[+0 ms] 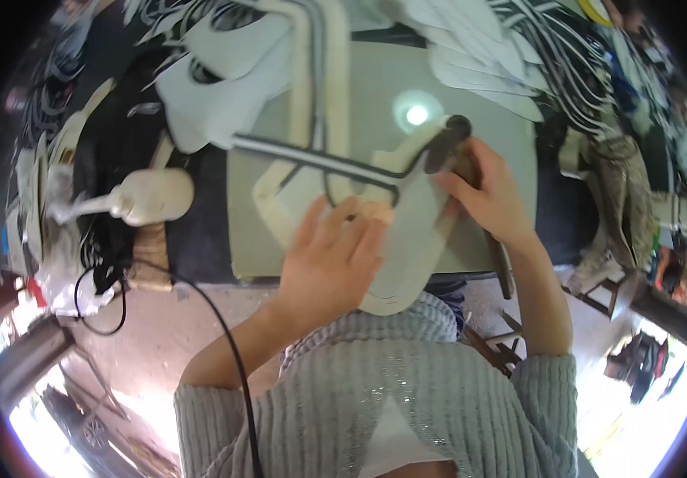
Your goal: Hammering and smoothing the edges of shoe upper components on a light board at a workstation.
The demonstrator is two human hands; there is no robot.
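Note:
Before me on the grey-green board lies a pale, flat cut piece, its rounded end overhanging the near edge. Black-edged strips run across and away from it. My left hand rests on the piece with fingers stretched out, slightly blurred. A hammer with a dark head and a long brown handle is in my right hand, closed round it close to the head. The handle's lower end points toward me at the board's right side.
A white squeeze bottle lies left of the board, its spout pointing left. White cut pieces lie at the far left, more at the far right. A black cable crosses near my left arm. A patterned, brownish item hangs at right.

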